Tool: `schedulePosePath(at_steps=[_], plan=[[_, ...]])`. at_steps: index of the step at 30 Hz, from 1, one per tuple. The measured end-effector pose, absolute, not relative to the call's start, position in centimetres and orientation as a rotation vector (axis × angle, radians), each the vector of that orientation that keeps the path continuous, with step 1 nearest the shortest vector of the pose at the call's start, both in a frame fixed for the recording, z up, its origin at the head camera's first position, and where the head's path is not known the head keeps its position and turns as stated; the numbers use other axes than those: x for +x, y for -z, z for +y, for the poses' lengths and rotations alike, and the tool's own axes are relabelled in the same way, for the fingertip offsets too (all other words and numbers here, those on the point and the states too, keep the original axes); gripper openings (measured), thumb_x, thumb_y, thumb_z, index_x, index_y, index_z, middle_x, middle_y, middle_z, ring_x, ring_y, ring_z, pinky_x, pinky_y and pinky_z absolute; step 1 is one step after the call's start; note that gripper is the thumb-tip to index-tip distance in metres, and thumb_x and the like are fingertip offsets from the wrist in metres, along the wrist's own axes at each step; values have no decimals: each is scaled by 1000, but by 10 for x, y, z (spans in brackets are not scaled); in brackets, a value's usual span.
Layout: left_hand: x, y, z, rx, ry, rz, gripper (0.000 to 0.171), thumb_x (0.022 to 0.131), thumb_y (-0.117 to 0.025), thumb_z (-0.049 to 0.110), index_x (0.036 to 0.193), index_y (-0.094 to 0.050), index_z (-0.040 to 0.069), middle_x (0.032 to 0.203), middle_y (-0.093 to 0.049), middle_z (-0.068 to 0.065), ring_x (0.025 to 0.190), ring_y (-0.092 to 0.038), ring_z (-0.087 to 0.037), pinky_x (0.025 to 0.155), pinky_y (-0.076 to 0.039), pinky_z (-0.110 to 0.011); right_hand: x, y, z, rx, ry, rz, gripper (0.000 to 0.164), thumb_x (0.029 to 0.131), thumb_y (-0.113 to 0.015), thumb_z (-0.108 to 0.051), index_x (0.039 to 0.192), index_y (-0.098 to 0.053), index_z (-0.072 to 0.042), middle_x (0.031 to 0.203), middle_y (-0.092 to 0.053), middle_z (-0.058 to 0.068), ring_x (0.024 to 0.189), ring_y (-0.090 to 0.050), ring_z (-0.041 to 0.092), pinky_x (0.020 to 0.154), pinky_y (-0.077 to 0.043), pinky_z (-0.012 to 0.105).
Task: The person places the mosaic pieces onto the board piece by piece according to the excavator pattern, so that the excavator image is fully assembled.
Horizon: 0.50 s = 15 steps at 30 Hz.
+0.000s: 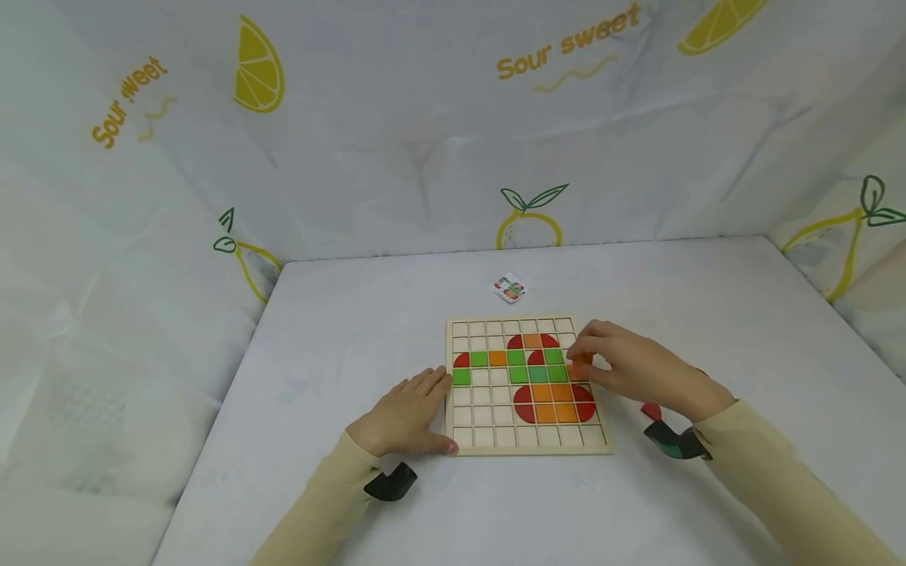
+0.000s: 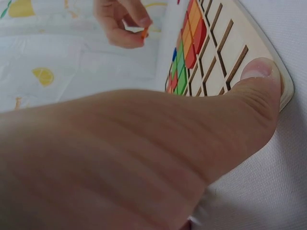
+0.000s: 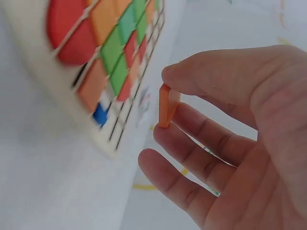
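My right hand (image 1: pixel 633 365) pinches a small orange square tile (image 3: pixel 168 105) between thumb and fingertips, raised just over the right edge of a wooden grid board (image 1: pixel 483 437). Flat on the table, my left hand (image 1: pixel 403 413) has its fingers spread along the board's left edge, and its thumb (image 2: pixel 259 76) presses the near corner. Green, orange and red tiles fill part of the grid, the red ones with rounded sides. Near the held tile, an orange tile (image 3: pixel 91 86) and a blue piece (image 3: pixel 100 115) sit at the board's right side.
A small printed card (image 1: pixel 510 288) with a coloured pattern lies behind the board. Beside the right wrist is a loose red piece (image 1: pixel 651 410), partly covered by the wrist strap. White cloth with lemon prints (image 1: pixel 259 67) hangs around the white table (image 1: pixel 340 330).
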<state>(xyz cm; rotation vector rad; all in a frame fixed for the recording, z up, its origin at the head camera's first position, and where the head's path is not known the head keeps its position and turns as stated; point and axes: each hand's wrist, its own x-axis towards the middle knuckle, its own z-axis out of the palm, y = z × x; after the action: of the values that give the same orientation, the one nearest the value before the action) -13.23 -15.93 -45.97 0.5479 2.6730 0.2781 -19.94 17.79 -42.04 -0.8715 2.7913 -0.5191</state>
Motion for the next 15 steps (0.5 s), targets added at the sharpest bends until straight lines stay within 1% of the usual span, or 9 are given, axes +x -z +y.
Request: schedulePosePath(at_steps=[3, 7, 15], plan=[[-132, 460, -160, 547, -276, 2671, 100, 86, -77, 51, 159, -28, 4, 169, -25, -12, 156, -25, -33, 125, -30, -54, -203, 416, 163, -953, 532, 2785, 22, 90, -77, -14, 111, -75, -16, 112, -63, -1, 101, -62, 18, 85, -61, 36], [-133, 458, -160, 553, -282, 2667, 99, 86, -76, 51, 159, -28, 4, 169, -25, -12, 156, -24, -33, 125, -29, -54, -207, 413, 143, -1057, 551, 2766, 22, 90, -76, -11, 111, -75, -15, 112, -63, -1, 100, -62, 19, 85, -61, 34], [-133, 459, -161, 555, -279, 2669, 100, 86, -76, 52, 159, -28, 5, 169, -25, -12, 156, -25, -33, 125, -29, -53, -215, 414, 107, -1157, 619, 2708, 18, 92, -75, -16, 110, -75, -16, 110, -64, -4, 99, -63, 14, 88, -61, 33]])
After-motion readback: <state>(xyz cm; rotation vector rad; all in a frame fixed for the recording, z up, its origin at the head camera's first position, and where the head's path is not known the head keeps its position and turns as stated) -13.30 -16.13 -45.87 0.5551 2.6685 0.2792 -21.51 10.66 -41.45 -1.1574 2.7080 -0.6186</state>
